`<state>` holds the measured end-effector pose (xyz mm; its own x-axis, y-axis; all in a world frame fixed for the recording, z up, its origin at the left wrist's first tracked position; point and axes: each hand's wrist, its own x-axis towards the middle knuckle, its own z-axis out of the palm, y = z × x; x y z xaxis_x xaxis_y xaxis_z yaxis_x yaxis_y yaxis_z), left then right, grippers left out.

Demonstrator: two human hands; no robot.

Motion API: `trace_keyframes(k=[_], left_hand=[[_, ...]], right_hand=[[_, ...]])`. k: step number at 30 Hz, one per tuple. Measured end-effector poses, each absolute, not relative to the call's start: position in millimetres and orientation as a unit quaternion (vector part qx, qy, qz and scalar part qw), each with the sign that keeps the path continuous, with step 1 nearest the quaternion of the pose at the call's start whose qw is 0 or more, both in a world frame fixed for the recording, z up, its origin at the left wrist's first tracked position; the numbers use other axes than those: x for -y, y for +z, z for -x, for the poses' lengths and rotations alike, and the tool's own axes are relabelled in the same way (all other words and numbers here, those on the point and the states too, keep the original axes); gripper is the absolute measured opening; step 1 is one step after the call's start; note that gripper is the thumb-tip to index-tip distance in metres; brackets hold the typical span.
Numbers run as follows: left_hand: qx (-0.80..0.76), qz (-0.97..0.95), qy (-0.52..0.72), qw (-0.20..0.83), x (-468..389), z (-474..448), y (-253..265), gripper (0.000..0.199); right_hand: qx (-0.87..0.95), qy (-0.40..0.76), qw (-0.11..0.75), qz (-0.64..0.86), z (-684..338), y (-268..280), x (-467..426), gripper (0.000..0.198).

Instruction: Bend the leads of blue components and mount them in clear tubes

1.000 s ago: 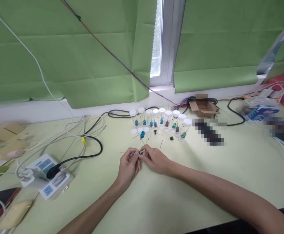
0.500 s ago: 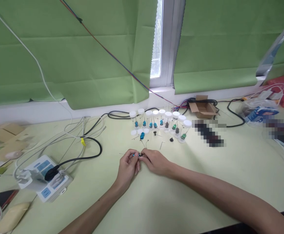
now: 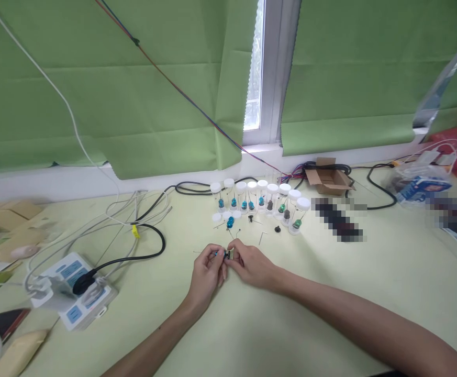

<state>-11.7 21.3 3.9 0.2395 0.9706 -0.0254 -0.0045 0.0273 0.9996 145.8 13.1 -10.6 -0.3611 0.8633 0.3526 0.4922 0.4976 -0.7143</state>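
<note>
My left hand [image 3: 208, 269] is closed around a small blue and black part [image 3: 227, 254], its thumb and fingers pinching the blue end. A thin metal rod [image 3: 197, 252] pokes out to the left of these fingers. From the other side, my right hand [image 3: 254, 263] curls its thumb and forefinger about the part's black end. The fingers cover most of it. Just beyond, a shiny blue piece [image 3: 230, 222] lies near thin rods, a small black piece [image 3: 251, 218], another black piece [image 3: 277, 229] and an L-shaped hex key [image 3: 263, 237].
Several clear tubes with white caps [image 3: 302, 202] stand in a row, holding blue, green or dark parts. A power strip [image 3: 71, 269] with cables lies at left. An open cardboard box [image 3: 327, 180] and a plastic bag [image 3: 420, 186] sit at back right.
My right thumb and forefinger have parted slightly at the black end, so more of it shows. My left hand keeps its grip. The whole view has shifted a little.
</note>
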Motion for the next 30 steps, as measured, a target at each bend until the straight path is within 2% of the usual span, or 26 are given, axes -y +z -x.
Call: trace_keyframes(k=[5,12,16,19,24,30], left_hand=[[-0.44,-0.546,0.431,0.567,-22.0,11.8,2.5,0.024],[-0.447,-0.541,0.43,0.568,-21.4,11.4,3.4,0.025],[-0.454,-0.532,0.437,0.566,-19.7,10.3,6.8,0.026],[-0.458,-0.527,0.439,0.565,-19.2,10.6,7.9,0.028],[-0.444,-0.522,0.439,0.582,-20.3,12.8,4.3,0.031],[-0.443,-0.52,0.439,0.584,-20.7,13.1,2.1,0.031]], right_hand=[[0.798,0.232,0.345,0.437,-146.6,-10.8,-14.1,0.006],[0.804,0.205,0.336,0.445,-144.0,-10.0,-16.2,0.025],[0.785,0.237,0.351,0.453,-143.6,-7.5,-13.6,0.013],[0.78,0.258,0.353,0.448,-144.3,-6.7,-11.5,0.021],[0.789,0.247,0.355,0.437,-145.7,-9.3,-12.5,0.013],[0.793,0.233,0.346,0.444,-145.2,-11.2,-13.9,0.012]])
